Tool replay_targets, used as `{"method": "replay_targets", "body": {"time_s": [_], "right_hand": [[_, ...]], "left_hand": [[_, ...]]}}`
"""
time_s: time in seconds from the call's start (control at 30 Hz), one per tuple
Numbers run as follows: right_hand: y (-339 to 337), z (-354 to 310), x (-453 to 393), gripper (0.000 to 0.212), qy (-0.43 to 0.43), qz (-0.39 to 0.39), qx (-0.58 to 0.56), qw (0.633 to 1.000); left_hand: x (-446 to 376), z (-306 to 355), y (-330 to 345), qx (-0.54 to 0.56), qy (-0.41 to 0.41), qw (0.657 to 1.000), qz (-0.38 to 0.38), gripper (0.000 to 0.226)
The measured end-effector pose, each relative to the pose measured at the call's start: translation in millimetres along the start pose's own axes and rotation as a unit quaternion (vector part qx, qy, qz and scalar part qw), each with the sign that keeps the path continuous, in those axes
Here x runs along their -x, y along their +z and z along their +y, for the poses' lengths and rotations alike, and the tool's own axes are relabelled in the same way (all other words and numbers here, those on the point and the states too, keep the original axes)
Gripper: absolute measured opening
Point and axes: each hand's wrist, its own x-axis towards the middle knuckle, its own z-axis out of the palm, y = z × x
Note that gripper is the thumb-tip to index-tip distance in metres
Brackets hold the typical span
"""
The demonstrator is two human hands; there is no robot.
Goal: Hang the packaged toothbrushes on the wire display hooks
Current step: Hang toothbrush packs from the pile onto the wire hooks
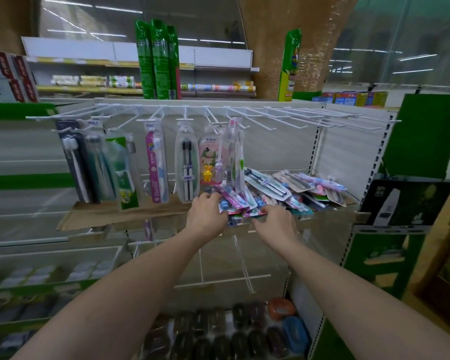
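A row of white wire hooks juts from the shelf's back panel. Several packaged toothbrushes hang on the left hooks; the right hooks are bare. A loose pile of toothbrush packs lies on the cardboard-lined shelf below. My left hand and my right hand both reach into the near left edge of the pile. Each has its fingers curled on a small bundle of pink and blue packs between them.
Green refill pouches stand on top of the unit. A black boxed product sits at the right on a green stand. Lower wire hooks and dark packaged items are under the shelf.
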Motion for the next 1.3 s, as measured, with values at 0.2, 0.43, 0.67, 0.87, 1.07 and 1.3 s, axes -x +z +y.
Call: {"method": "replay_targets", "body": {"time_s": [0.2,0.43,0.67,0.87,1.07,1.3], "right_hand": [[4.2,0.6,-43.8,0.028,-0.020,-0.012,-0.044,0.999],[21.3,-2.2,-91.8,0.033,-0.044,-0.041,-0.074,0.995],[36.6,-3.2,-118.5,0.027,0.009,-0.077,-0.039,0.996],[36.6,-5.9,-131.7,0.020,0.020,-0.105,0.022,0.994],[35.9,-5.7,-133.3,0.016,0.041,-0.105,0.007,0.994],[26.9,-6.2,-128.4,0.019,0.072,-0.114,-0.088,0.987]], "left_hand": [[-29.7,13.6,19.1,0.003,-0.031,0.999,0.005,0.040],[-67.4,36.8,32.1,0.025,-0.148,0.989,-0.012,0.024],[-95.3,41.9,49.2,0.059,-0.263,0.963,-0.017,0.032],[-103.0,42.4,54.9,0.061,-0.273,0.960,-0.024,0.024],[-105.3,37.8,52.3,0.111,-0.294,0.949,0.005,0.025],[-102.5,47.4,40.0,0.142,-0.322,0.936,0.030,0.020]]}}
